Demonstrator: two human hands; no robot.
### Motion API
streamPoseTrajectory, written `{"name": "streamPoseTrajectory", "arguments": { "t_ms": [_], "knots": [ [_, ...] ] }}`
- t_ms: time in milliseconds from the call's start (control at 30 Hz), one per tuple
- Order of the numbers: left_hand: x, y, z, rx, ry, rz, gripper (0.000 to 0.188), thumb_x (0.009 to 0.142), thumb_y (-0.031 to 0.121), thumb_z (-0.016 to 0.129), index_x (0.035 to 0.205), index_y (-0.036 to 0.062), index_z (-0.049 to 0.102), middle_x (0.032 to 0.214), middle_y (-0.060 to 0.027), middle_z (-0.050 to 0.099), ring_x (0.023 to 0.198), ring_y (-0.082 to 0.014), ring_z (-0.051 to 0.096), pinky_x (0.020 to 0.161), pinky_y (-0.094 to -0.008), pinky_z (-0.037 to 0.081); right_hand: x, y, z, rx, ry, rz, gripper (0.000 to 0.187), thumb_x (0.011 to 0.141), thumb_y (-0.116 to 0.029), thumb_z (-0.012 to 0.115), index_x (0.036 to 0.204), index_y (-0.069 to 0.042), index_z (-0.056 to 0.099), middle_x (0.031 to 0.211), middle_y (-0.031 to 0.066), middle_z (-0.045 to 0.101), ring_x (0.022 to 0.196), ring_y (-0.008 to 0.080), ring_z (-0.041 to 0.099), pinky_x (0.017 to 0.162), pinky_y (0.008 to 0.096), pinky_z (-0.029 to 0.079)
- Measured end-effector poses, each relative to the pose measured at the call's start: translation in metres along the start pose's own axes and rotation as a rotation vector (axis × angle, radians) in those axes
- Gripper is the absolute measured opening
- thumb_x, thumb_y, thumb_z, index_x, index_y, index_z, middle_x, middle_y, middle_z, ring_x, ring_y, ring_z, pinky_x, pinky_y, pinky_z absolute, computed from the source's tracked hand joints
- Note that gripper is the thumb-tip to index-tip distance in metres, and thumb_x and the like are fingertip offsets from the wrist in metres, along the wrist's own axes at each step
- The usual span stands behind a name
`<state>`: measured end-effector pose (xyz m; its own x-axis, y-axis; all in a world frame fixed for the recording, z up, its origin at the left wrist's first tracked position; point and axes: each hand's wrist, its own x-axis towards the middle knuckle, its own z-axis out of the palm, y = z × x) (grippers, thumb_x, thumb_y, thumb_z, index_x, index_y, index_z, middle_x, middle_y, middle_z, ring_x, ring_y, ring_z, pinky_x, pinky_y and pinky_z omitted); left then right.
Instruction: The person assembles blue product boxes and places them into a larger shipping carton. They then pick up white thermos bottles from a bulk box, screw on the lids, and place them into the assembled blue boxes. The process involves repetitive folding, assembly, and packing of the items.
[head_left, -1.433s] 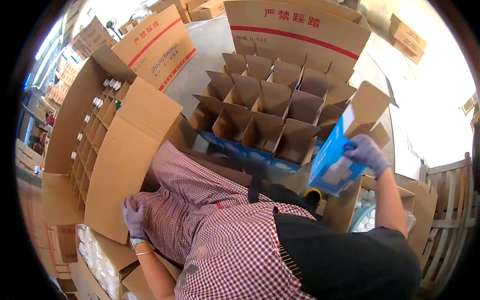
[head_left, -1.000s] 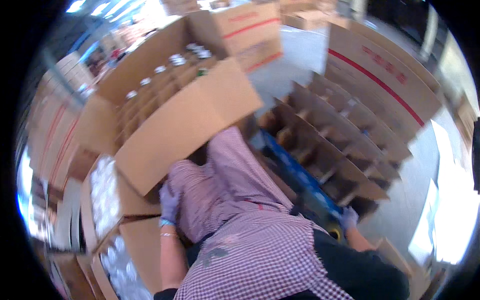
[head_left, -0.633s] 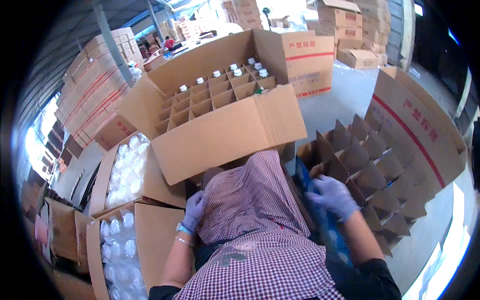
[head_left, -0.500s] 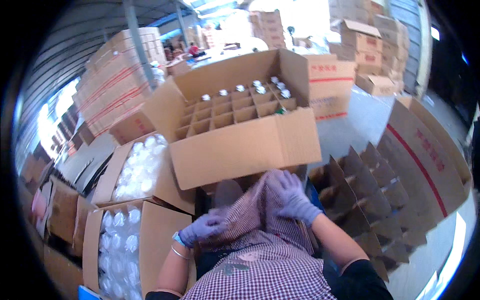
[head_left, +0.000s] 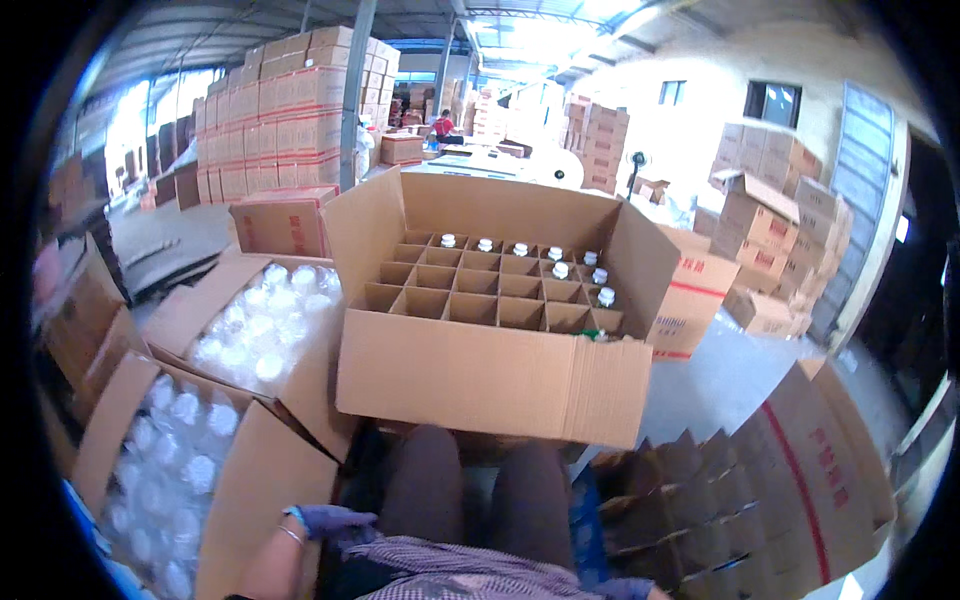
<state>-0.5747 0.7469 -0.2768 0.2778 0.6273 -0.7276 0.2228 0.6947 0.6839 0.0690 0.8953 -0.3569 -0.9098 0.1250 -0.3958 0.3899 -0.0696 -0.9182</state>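
At frame centre, the divided box point(head_left: 500, 300) holds capped bottles point(head_left: 560, 268) along its far and right cells only; most cells stay empty. The left hand point(head_left: 330, 520) rests empty, fingers loosely curled, at the lower left; the right hand point(head_left: 625, 588) is barely visible, grip unclear.

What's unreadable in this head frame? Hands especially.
- Right hand: head view, cut off by the lower edge; only a sliver of purple glove shows, grip unknown.
- Left hand: gloved, resting by the lap; fingers partly hidden by the checked shirt, so a hold cannot be judged.
- Divided carton: front cells' bottoms hidden by its front wall.
- Clear bottles in the left box: blurred by glare, uncountable.
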Motion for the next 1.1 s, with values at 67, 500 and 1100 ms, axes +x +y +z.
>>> {"name": "streamPoseTrajectory", "arguments": {
  "t_ms": [67,500,1100],
  "knots": [
    [0.026,-0.039,-0.024,-0.605,-0.188,-0.17,0.055,0.105,0.046,0.04,0.147,0.0113,0.049,0.148,-0.0076,0.051,0.133,-0.0274,0.048,0.119,-0.0355,0.027,0.009,0.017,0.005,0.554,0.283,0.293,0.054,0.077,-0.023,0.077,0.125,-0.004,0.064,0.118,0.0088,0.067,0.104,0.0266,0.062,0.092,0.0408,0.05],
    [-0.003,-0.046,-0.012,-0.314,-0.092,-0.104,0.05,0.099,0.043,0.05,0.134,0.0081,0.055,0.139,-0.0109,0.055,0.123,-0.0285,0.053,0.109,-0.0369,0.035,0.184,-0.098,-0.044,0.598,1.167,0.236,0.047,0.083,-0.025,0.071,0.123,-0.002,0.063,0.114,0.0112,0.066,0.101,0.0273,0.063,0.09,0.0401,0.05],
    [0.036,0.004,-0.075,-0.154,0.944,0.485,0.044,0.09,0.038,0.065,0.117,0.0037,0.064,0.125,-0.0155,0.061,0.109,-0.0299,0.06,0.095,-0.039,0.047,0.136,-0.077,-0.1,0.107,1.263,0.123,0.038,0.095,-0.029,0.063,0.121,-0.001,0.065,0.113,0.0103,0.067,0.1,0.0228,0.063,0.091,0.0366,0.051]
  ]
}}
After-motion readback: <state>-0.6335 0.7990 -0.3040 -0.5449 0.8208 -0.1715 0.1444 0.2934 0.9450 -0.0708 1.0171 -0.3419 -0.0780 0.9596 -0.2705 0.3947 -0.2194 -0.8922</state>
